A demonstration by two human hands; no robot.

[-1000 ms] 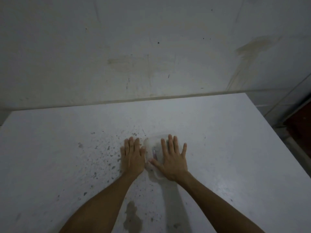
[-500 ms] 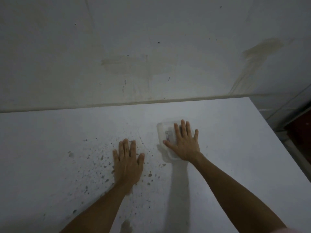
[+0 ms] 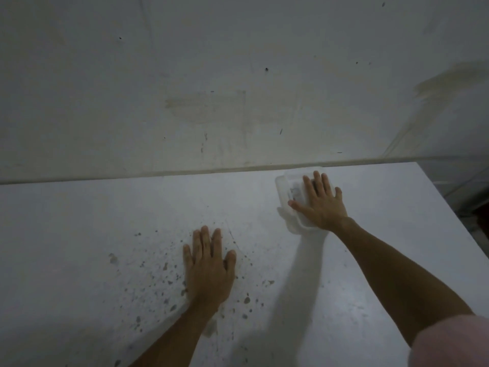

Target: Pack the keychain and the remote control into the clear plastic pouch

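Keep your right hand (image 3: 321, 205) spread flat on the clear plastic pouch (image 3: 287, 192) (contents blurred), pressing evenly, while your left hand (image 3: 209, 266) rests open, empty, well apart.

Clear plastic pouch (image 3: 284, 190) at far table edge: right half covered by flat, spread right hand (image 3: 321, 203). Contents only a blurred grey smudge through the plastic; keychain and remote control not tell-apart. Seal state unreadable. Pale pink sleeve (image 3: 449, 343) cut off at bottom right corner. Both forearms cut by lower edge. White speckled tabletop (image 3: 105, 221) cut off left and below
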